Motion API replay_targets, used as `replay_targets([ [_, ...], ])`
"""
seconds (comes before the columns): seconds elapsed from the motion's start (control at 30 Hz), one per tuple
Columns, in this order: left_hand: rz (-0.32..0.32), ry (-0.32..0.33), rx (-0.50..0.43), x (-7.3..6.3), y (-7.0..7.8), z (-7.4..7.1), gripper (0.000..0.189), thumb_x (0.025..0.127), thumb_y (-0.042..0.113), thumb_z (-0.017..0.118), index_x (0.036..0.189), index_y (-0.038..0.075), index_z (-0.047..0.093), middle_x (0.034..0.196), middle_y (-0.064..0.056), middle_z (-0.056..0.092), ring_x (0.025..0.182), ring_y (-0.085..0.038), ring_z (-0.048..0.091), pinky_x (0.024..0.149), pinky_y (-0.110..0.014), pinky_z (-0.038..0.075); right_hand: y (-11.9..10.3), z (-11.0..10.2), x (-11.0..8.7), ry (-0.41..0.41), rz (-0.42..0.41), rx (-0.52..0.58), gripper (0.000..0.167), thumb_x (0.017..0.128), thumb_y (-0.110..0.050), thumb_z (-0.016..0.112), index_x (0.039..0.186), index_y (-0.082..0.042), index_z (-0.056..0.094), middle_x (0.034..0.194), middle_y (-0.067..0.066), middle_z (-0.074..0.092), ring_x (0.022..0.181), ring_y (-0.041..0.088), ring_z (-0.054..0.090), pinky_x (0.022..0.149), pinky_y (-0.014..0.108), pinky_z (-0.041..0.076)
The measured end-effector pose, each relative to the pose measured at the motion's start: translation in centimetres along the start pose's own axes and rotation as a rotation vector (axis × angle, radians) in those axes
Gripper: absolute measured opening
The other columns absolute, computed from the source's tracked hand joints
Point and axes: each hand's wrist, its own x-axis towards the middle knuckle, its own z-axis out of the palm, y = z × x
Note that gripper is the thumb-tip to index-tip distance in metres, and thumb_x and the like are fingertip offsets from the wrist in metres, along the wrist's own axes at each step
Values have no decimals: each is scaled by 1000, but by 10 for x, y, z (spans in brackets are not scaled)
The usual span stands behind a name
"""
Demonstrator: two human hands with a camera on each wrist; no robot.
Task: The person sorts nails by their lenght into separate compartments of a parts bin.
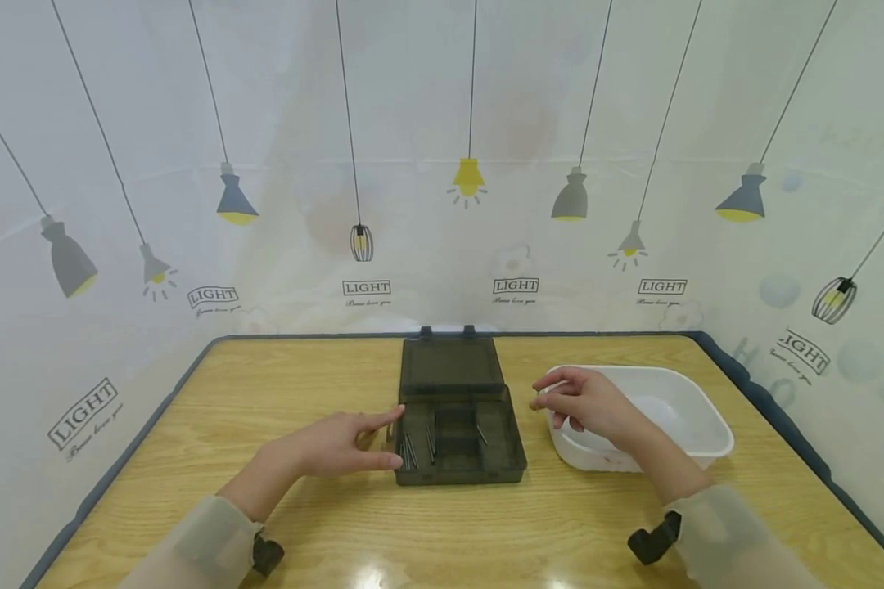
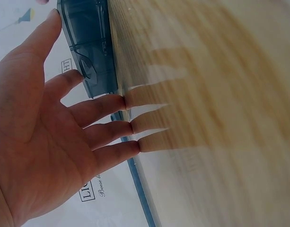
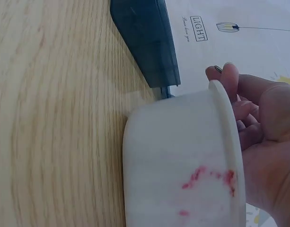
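Observation:
A dark see-through plastic box [image 1: 453,364] lies with its lid swung back, its tray divided into compartments. Several thin dark screws [image 1: 409,450] lie in the left compartment, and a few more are farther right. My left hand [image 1: 335,446] touches the box's left side with thumb and forefinger nearly straight; in the left wrist view the other fingertips [image 2: 135,142] rest on the table. Between thumb and forefinger, my right hand [image 1: 593,405] pinches a small threaded screw [image 3: 218,69]. That hand is over the left rim of a white plastic basin [image 1: 718,446], right of the box.
The wooden table [image 1: 280,376] has a dark blue edge. Behind and beside it hangs a pale sheet [image 1: 420,204] printed with lamps. Red smudges [image 3: 199,175] mark the basin's outer wall. The basin stands a short gap right of the box.

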Motion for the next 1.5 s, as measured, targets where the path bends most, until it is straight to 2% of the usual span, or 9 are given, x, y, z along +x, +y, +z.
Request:
replay_targets([
  [0.2, 3, -7, 0, 1, -1, 1, 90, 101, 68, 69, 175, 30, 33, 156, -16, 63, 86, -15, 58, 96, -48, 50, -6, 10, 4, -14, 1, 2, 34, 110, -17, 70, 135, 5, 65, 118, 21, 82, 67, 10, 66, 53, 24, 44],
  [0.33, 3, -5, 5, 1, -1, 0, 89, 101, 68, 68, 175, 30, 34, 158, -13, 63, 77, -14, 56, 93, -46, 49, -8, 15, 7, -19, 9, -4, 36, 110, -17, 69, 136, 7, 64, 118, 21, 82, 67, 12, 68, 51, 23, 44],
  [0.43, 3, -9, 11, 2, 0, 0, 89, 102, 68, 68, 175, 31, 33, 132, -10, 73, 70, -13, 50, 89, -44, 47, -11, 18, 8, -18, 19, -17, 35, 110, -18, 70, 135, 6, 64, 117, 21, 82, 66, 14, 69, 49, 23, 42],
  [0.53, 6, -13, 12, 2, 1, -1, 90, 102, 68, 68, 175, 30, 32, 98, -4, 67, 64, -12, 43, 83, -41, 46, -13, 20, 10, -18, 32, -27, 32, 109, -19, 71, 132, 3, 67, 117, 21, 82, 65, 17, 69, 47, 23, 42],
  [0.63, 8, -14, 10, 2, 1, -1, 90, 102, 68, 68, 175, 30, 32, 89, -4, 61, 63, -12, 40, 80, -40, 45, -14, 23, 12, -33, 45, -26, 30, 108, -18, 71, 130, 2, 67, 118, 20, 82, 64, 20, 71, 46, 22, 43],
  [0.93, 6, 0, 19, 1, 0, 0, 90, 101, 68, 68, 175, 30, 34, 123, -7, 73, 71, -14, 47, 87, -43, 46, -18, 31, 13, -96, 21, -38, 30, 110, -17, 68, 131, 4, 66, 117, 23, 82, 65, 19, 75, 46, 24, 46],
  [0.97, 5, -3, 18, 1, 0, 0, 90, 101, 68, 68, 175, 30, 33, 120, -9, 72, 71, -14, 47, 87, -43, 45, -18, 32, 13, -99, 19, -41, 30, 109, -16, 68, 131, 4, 66, 116, 22, 82, 66, 20, 75, 46, 24, 46],
  [1.07, 4, 1, 13, 1, 0, 0, 89, 101, 68, 69, 174, 30, 34, 138, -8, 71, 74, -14, 48, 88, -44, 45, -18, 35, 13, -109, 13, -49, 29, 109, -16, 69, 130, 4, 66, 113, 21, 83, 67, 22, 77, 46, 24, 47],
  [1.5, -6, 8, 5, 0, 2, 1, 90, 101, 68, 70, 174, 30, 35, 151, -10, 66, 77, -15, 50, 89, -45, 45, -22, 30, 11, -90, 1, -88, 28, 108, -17, 70, 128, 2, 69, 116, 21, 82, 66, 18, 75, 46, 26, 49],
])
